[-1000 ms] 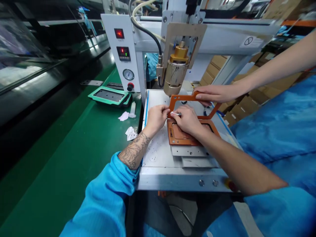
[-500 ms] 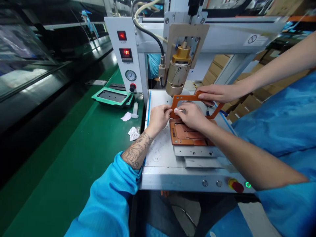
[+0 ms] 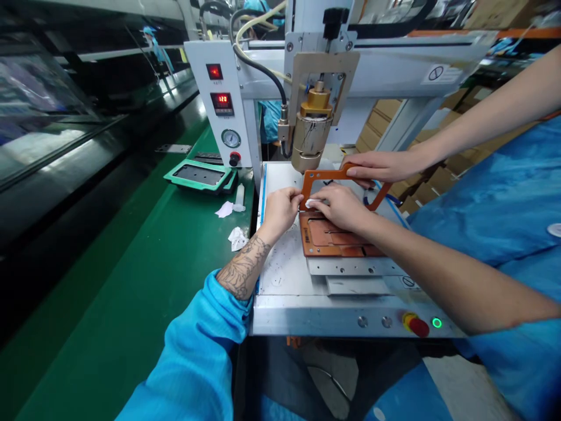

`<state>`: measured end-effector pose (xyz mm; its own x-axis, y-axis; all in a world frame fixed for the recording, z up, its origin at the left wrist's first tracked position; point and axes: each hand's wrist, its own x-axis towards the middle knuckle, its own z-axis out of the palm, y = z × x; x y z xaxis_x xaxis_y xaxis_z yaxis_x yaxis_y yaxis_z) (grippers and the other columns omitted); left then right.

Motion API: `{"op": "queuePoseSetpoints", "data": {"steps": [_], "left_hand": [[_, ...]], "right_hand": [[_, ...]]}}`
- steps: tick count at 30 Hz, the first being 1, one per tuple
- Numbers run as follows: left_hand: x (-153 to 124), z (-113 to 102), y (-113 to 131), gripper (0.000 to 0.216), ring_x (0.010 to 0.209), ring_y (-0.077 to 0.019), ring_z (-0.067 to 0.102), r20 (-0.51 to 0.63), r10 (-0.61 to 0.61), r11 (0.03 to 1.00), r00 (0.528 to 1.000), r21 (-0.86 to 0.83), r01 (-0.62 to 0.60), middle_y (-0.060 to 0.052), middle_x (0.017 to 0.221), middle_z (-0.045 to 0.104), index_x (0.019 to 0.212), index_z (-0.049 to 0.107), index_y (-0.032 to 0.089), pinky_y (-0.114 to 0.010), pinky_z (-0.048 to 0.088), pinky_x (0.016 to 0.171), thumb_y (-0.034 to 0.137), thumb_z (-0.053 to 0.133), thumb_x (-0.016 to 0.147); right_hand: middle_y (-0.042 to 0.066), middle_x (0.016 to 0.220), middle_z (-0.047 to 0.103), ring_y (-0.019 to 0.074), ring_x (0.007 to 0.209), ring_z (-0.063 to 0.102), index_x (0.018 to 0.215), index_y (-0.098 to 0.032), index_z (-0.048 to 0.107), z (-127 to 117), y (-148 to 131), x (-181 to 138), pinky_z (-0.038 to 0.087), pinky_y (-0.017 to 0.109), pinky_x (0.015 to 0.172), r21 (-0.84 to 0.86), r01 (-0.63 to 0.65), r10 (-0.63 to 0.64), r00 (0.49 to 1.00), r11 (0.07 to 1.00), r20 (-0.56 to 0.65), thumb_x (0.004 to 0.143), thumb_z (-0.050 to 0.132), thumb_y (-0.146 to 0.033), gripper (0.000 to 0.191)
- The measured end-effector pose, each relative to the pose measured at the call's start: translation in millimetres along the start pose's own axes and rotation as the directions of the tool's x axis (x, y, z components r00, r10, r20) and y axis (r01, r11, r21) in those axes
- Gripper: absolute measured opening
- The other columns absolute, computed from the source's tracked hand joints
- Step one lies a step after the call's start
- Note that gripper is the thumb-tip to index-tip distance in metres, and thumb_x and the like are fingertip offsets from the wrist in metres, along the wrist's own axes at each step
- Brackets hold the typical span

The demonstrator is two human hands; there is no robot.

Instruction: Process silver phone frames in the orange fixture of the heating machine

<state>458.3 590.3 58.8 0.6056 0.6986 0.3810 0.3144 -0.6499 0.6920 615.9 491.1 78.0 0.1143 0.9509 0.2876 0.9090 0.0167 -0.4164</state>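
Observation:
An orange frame (image 3: 326, 174) stands tilted up behind an orange fixture plate (image 3: 322, 234). My left hand (image 3: 281, 207) pinches the frame's lower left edge between thumb and fingers. My right hand (image 3: 344, 204) is closed on a small white wipe (image 3: 310, 203), pressed at the frame's left side; the fingers hide part of the wipe. A co-worker's hand (image 3: 377, 166) grips the frame's upper right part. Above the frame hangs the dispensing head (image 3: 312, 131) of the machine, its lower end close to the frame's top edge.
On the green bench (image 3: 144, 280) at left lie a green-rimmed tray (image 3: 199, 175), a plastic syringe tube (image 3: 239, 196) and crumpled white wipes (image 3: 238, 238). A control box (image 3: 219, 105) shows 120. At the machine's front are a red stop button (image 3: 419, 326) and a lit green button (image 3: 436, 322).
My right hand and the wipe have slid slightly down along the frame's left side. The view has shifted a little; the left hand and the co-worker's hand keep their hold.

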Motion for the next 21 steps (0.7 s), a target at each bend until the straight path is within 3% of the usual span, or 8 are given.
{"op": "queuePoseSetpoints", "data": {"steps": [5, 9, 11, 14, 17, 19, 21], "left_hand": [[0.4, 0.6, -0.9, 0.014, 0.077, -0.0185, 0.071, -0.007, -0.003, 1.0, 1.0, 0.003, 0.003, -0.005, 0.084, 0.078, 0.092, 0.079, 0.018, -0.026, 0.049, 0.073, 0.017, 0.065, 0.093], [0.2, 1.7, -1.0, 0.013, 0.077, -0.0185, 0.071, -0.013, -0.001, 1.0, 1.0, -0.008, 0.001, -0.004, 0.085, 0.079, 0.093, 0.079, 0.018, -0.026, 0.049, 0.072, 0.018, 0.066, 0.093], [-0.2, 1.4, 0.4, 0.013, 0.077, -0.018, 0.07, -0.014, -0.008, 1.0, 1.0, -0.014, 0.008, -0.004, 0.085, 0.079, 0.094, 0.079, 0.018, -0.025, 0.049, 0.072, 0.017, 0.066, 0.093], [-0.4, -0.2, 3.2, 0.012, 0.076, -0.0171, 0.07, -0.008, -0.018, 1.0, 1.0, -0.001, 0.018, -0.003, 0.083, 0.078, 0.09, 0.079, 0.017, -0.024, 0.05, 0.074, 0.015, 0.067, 0.092], [-0.3, -1.2, 4.1, 0.013, 0.076, -0.0167, 0.07, 0.003, -0.031, 1.0, 0.999, -0.001, 0.031, -0.003, 0.083, 0.078, 0.091, 0.079, 0.017, -0.024, 0.051, 0.077, 0.014, 0.066, 0.092], [-0.5, -1.2, 3.4, 0.014, 0.076, -0.017, 0.07, 0.006, -0.037, 0.999, 0.999, -0.023, 0.037, -0.003, 0.084, 0.078, 0.095, 0.079, 0.018, -0.025, 0.052, 0.077, 0.014, 0.065, 0.093], [-0.7, -0.8, 2.5, 0.014, 0.076, -0.0175, 0.07, 0.007, -0.033, 0.999, 0.999, -0.032, 0.033, -0.003, 0.083, 0.078, 0.096, 0.079, 0.018, -0.026, 0.052, 0.076, 0.015, 0.065, 0.093]], "right_hand": [[0.001, 0.075, 0.073, 0.0169, 0.067, 0.06, 0.084, -0.017, 0.078, 12.0, -2.3, 4.2, 0.041, 0.029, 0.063, 0.19, -0.187, 0.206, 0.975, 0.964, -0.083, 0.092, 0.065, -0.034, 0.022], [0.001, 0.075, 0.072, 0.0173, 0.068, 0.059, 0.085, -0.018, 0.078, 13.5, -1.8, 4.4, 0.04, 0.03, 0.063, 0.237, -0.209, 0.244, 0.961, 0.949, -0.133, 0.091, 0.065, -0.038, 0.025], [0.001, 0.075, 0.071, 0.0182, 0.07, 0.058, 0.082, -0.02, 0.077, 15.0, -3.7, 5.5, 0.038, 0.032, 0.065, 0.161, -0.177, 0.197, 0.973, 0.971, -0.119, 0.089, 0.069, -0.036, 0.019], [0.004, 0.08, 0.071, 0.0229, 0.08, 0.059, 0.078, -0.02, 0.075, 13.7, -7.0, 6.9, 0.038, 0.035, 0.071, -0.083, -0.092, 0.086, 0.993, 0.992, -0.083, 0.09, 0.071, -0.031, 0.016], [0.01, 0.083, 0.072, 0.029, 0.086, 0.061, 0.077, -0.019, 0.075, 2.3, -3.2, 3.1, 0.037, 0.039, 0.072, -0.324, -0.039, 0.04, 0.999, 0.945, -0.004, 0.088, 0.074, -0.03, 0.016], [0.01, 0.083, 0.073, 0.0299, 0.084, 0.062, 0.08, -0.02, 0.078, -7.5, 4.4, -3.3, 0.036, 0.039, 0.07, -0.376, -0.048, 0.069, 0.997, 0.925, 0.042, 0.086, 0.075, -0.029, 0.012], [0.008, 0.086, 0.075, 0.0281, 0.083, 0.064, 0.087, -0.021, 0.08, -13.3, 12.4, -9.4, 0.038, 0.038, 0.07, -0.281, -0.123, 0.125, 0.992, 0.952, -0.01, 0.087, 0.075, -0.029, 0.01]]}}
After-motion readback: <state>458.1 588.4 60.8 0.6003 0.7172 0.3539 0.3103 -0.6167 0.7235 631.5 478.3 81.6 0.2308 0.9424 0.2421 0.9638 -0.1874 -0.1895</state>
